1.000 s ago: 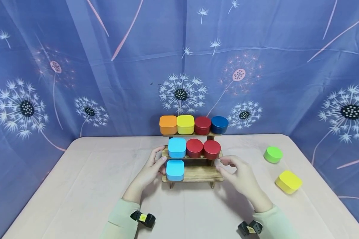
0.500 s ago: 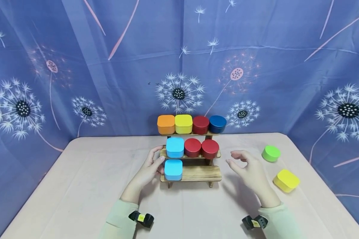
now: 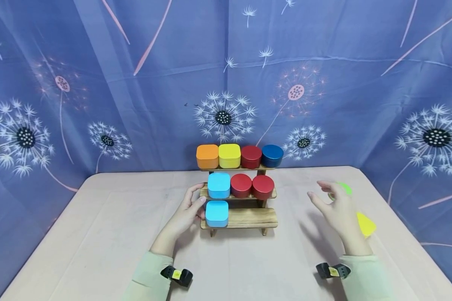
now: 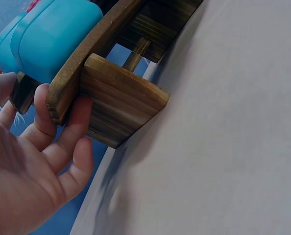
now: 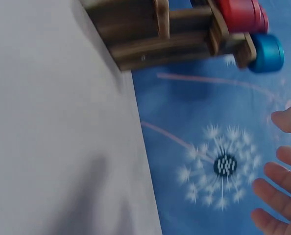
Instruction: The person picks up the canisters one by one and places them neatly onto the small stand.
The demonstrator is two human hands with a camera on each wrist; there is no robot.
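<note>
A three-tier wooden display stand (image 3: pixel 253 218) stands mid-table, bearing small round and rounded-square tins. My left hand (image 3: pixel 184 217) holds its left end, fingers curled about the plank ends in the left wrist view, beside the light blue tin (image 3: pixel 217 213) on the bottom tier. Another light blue tin (image 3: pixel 219 185) and two red ones (image 3: pixel 263 187) occupy the middle tier. Over the table to the right, my right hand (image 3: pixel 340 217) is empty, thumb and fingers spread apart. It partly hides a green round tin (image 3: pixel 345 188) and a yellow tin (image 3: pixel 366 224).
Along the top tier sit an orange tin (image 3: pixel 207 156), a yellow tin (image 3: pixel 229 156), a dark red tin (image 3: pixel 251 156) and a dark blue tin (image 3: pixel 272 156). A blue dandelion-print curtain (image 3: pixel 165 104) hangs behind the pale-covered table (image 3: pixel 98 234).
My right hand has moved away from the stand's right side, rightward to the green and yellow tins. My left hand stays at the stand. The whole head view has shifted slightly.
</note>
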